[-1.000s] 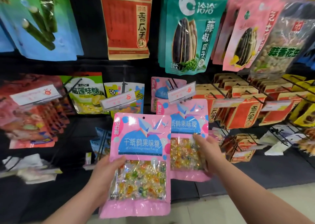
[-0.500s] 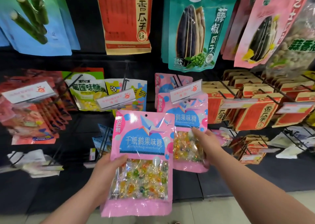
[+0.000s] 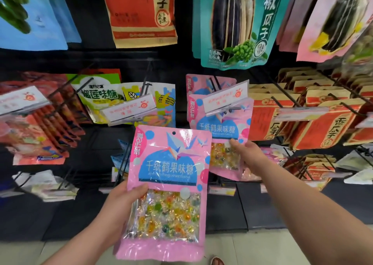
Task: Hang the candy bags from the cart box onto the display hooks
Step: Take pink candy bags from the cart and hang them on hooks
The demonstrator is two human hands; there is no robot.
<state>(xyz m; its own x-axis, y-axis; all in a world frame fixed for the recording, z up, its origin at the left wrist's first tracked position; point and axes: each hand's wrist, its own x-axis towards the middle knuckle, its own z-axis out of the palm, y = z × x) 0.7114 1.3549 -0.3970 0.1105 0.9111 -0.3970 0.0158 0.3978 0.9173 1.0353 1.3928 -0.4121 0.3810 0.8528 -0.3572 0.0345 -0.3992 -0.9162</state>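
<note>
Black display rack (image 3: 129, 63), hung in rows with snack bags.

Held candy bag (image 3: 167, 164): pink, upright, front toward the camera, low centre of view, in front of the rack and on no hook. The left hand (image 3: 121, 214) grips its left edge beside the clear window, thumb across the front, fingers behind.

Hung candy bag (image 3: 220, 127): same pink pack, up and right of the held one, partly covered by it. It hangs on a hook (image 3: 214, 82) under a white price tag (image 3: 226, 97). The right hand (image 3: 250, 155) pinches its lower right edge, thumb on the front.

Against half a second ago: the rack fills more of the view and the top-row bags are cropped higher. Both grips are unchanged, and the held bag is no nearer the hook.

Writing:
- Both pink bags read 千纸鹤果味糖 on a blue panel under a paper-crane drawing.
- Teal seed bag (image 3: 232, 22), top row: 椒瓜子.
- Red kraft bag (image 3: 141, 12): 瓜子.
- Red seed packs (image 3: 323, 127), right: 香瓜子.
- Green durian candy bag (image 3: 99, 93): 榴莲味糖.
- Price tag print is upside down and too blurred to read.

A small hang hole (image 3: 173, 132) sits at the held bag's top centre.
</note>
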